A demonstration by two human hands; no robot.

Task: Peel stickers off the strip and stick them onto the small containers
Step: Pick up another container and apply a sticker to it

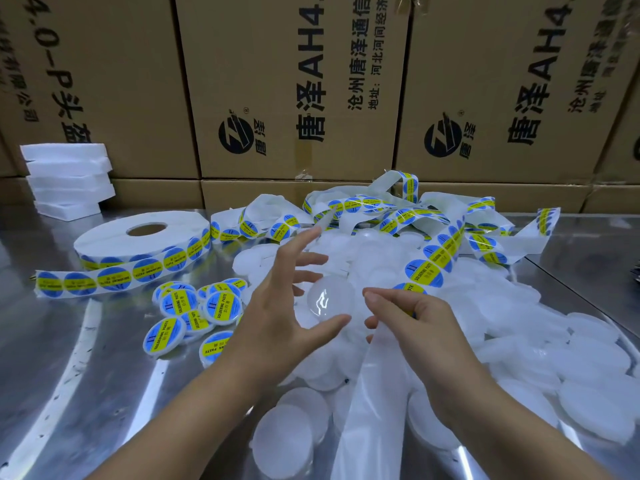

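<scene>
Poising left hand (273, 313), grip spread, about a bare container (325, 300), strip (374, 375) apparently pinched in right hand (426, 327); next, peel a sticker (420, 270) free.

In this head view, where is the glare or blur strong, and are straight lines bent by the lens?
Head view, glare: bright streaks cross the metal table. Head view, exposure: the white containers look washed out, edges hard to separate. Head view, distortion: the cardboard boxes lean toward the frame edges. Head view, blur: the left hand has slightly soft fingertips.
</scene>
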